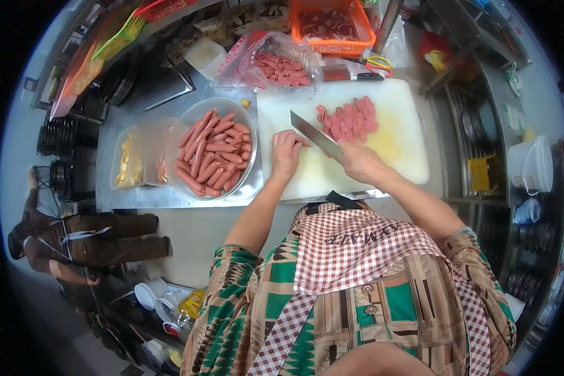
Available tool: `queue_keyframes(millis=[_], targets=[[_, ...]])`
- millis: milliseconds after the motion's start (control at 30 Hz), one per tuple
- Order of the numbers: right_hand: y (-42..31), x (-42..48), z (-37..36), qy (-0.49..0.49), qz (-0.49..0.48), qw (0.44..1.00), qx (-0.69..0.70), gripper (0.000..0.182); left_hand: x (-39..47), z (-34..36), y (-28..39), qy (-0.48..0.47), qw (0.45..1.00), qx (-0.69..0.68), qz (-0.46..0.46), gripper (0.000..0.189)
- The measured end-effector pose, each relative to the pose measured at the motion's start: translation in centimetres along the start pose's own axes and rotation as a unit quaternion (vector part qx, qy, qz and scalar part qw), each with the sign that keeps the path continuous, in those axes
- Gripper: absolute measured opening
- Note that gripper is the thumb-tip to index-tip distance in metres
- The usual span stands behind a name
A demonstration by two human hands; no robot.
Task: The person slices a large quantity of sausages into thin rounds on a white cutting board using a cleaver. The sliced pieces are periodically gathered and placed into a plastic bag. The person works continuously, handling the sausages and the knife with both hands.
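Observation:
My right hand (362,162) grips a cleaver (316,133), its broad blade slanting up to the left over the white cutting board (399,105). Left of the blade, my left hand (286,150) holds a sausage (301,140) against the board with curled fingers; most of that sausage is hidden by the hand. Beyond the cleaver lies a heap of sliced sausage (350,120). A round clear bowl (182,124) full of whole sausages stands beside the board on the left.
Behind the board are a plastic bag (242,63) of sausage slices, a second knife (366,76), scissors (380,63) and an orange basket (336,48). Two food containers (115,176) stand left of the bowl. Another person (75,239) is at the far left. A white bucket (528,164) is at right.

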State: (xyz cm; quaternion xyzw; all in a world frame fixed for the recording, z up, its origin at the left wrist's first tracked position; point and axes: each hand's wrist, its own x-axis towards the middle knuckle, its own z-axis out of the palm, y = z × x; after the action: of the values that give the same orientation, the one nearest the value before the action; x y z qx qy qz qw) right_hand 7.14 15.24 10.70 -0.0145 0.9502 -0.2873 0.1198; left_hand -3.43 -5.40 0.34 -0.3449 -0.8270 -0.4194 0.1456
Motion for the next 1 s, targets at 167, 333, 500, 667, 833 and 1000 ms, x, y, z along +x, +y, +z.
queue_keyframes(millis=[167,333,500,667,833,1000], targets=[[-0.4,1.2,2.6,-0.013,0.047,0.999,0.003,0.028,0.5,0.3,0.3,0.015,1.0,-0.016,-0.003,0.015],[0.5,2.8,1.4,-0.007,0.006,1.0,0.024,0.029,0.1,0.0,0.1,0.008,0.999,-0.026,-0.025,0.015],[0.1,1.5,2.4,-0.026,0.022,0.999,0.032,0.026,-0.1,0.0,0.3,0.01,0.999,-0.028,-0.028,0.016],[0.4,2.4,4.2,0.008,0.021,0.999,0.033,0.025,0.5,-0.3,1.0,0.045,0.996,-0.025,-0.067,0.014],[-0.3,2.4,3.7,-0.02,0.045,0.998,0.039,0.025,0.4,-1.1,0.1,0.02,0.998,-0.023,-0.053,0.013],[0.5,1.7,1.2,-0.009,0.017,0.999,0.025,0.024,-0.3,-1.0,-0.2,0.004,0.992,-0.075,-0.104,0.013]])
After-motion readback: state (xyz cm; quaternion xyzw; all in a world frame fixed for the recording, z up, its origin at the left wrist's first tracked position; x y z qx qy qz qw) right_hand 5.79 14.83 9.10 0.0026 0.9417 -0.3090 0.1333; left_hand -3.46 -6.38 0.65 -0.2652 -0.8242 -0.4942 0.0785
